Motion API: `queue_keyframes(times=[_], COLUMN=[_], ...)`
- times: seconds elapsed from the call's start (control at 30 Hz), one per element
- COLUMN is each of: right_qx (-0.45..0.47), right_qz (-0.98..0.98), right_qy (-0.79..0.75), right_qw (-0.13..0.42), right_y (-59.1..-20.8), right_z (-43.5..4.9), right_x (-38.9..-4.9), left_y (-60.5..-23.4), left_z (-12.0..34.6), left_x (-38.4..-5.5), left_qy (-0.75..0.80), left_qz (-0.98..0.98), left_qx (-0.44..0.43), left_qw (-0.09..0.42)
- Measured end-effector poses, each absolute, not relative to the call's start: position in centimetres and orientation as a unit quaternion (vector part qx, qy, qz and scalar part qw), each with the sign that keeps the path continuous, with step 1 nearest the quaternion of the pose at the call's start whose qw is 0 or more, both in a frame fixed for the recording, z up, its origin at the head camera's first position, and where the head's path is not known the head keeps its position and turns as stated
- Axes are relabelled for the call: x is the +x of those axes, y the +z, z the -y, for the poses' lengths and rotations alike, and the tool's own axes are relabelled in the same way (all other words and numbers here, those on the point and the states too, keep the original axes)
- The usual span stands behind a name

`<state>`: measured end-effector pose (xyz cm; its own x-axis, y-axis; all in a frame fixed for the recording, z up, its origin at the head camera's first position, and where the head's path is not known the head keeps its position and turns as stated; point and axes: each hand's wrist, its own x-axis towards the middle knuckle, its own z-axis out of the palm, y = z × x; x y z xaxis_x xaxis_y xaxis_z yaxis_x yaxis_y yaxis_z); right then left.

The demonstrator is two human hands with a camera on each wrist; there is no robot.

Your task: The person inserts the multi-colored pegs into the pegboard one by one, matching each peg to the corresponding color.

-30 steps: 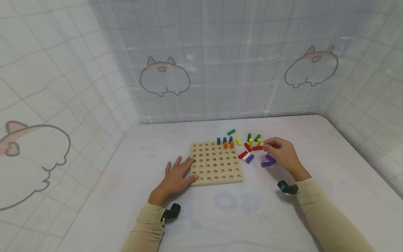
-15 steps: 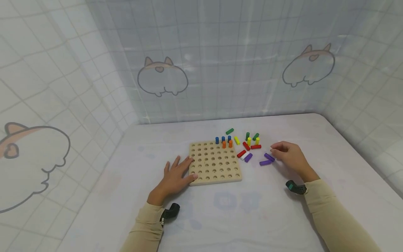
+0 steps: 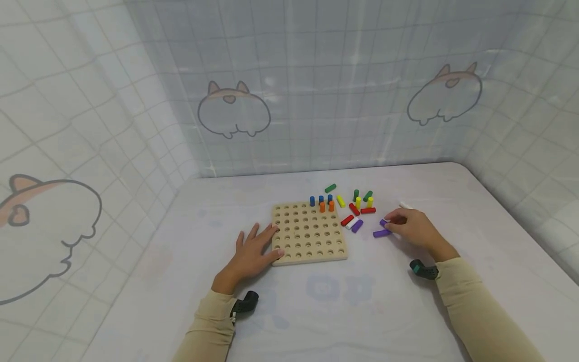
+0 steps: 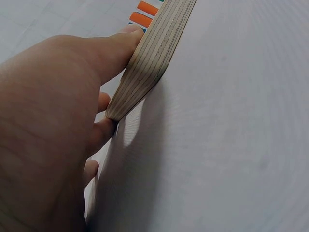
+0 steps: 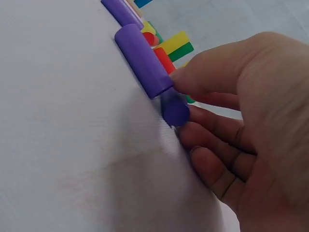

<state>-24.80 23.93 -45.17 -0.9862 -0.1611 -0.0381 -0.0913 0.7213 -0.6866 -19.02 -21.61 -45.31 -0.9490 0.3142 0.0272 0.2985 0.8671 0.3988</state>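
Observation:
A square wooden pegboard (image 3: 312,259) with rows of holes lies on the table. Three blue pegs (image 3: 312,201) and two orange pegs (image 3: 322,207) stand upright at its back right corner. My left hand (image 3: 251,256) rests spread along the board's left side, thumb on the near left corner. To the right of the board, my right hand (image 3: 413,229) pinches one purple peg (image 5: 176,113) low at the table; the fingers partly hide it. Another purple peg (image 5: 143,60) lies right beside it. Just beyond the right hand is a white peg (image 3: 405,205), partly hidden.
Loose red (image 3: 368,210), yellow (image 3: 341,201), green (image 3: 330,188), white and purple pegs lie scattered right of and behind the board. Among them, two yellow pegs (image 3: 370,202) and a green peg (image 3: 356,195) stand upright. A white sheet curtain (image 3: 316,125) closes off the back.
My right hand moved right, away from the red peg, then came down left onto a purple peg. A white peg now shows behind it. The left hand stays in place.

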Motion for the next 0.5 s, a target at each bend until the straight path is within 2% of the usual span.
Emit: queue_keyframes(times=[0.2,0.5], right_qx=[-0.061,-0.071], right_qz=[-0.929,-0.931], right_qy=[-0.361,-0.357], right_qw=[0.055,0.029], right_y=[-45.0,-45.26], right_z=[-23.8,-23.71], right_x=[-24.81,-24.8], left_y=[-45.38,-45.4], left_z=[21.66,21.58], left_x=[-19.21,-19.16], left_qy=[0.198,0.202], left_qz=[-0.967,-0.966], left_qx=[0.161,0.163], left_qw=[0.015,0.019])
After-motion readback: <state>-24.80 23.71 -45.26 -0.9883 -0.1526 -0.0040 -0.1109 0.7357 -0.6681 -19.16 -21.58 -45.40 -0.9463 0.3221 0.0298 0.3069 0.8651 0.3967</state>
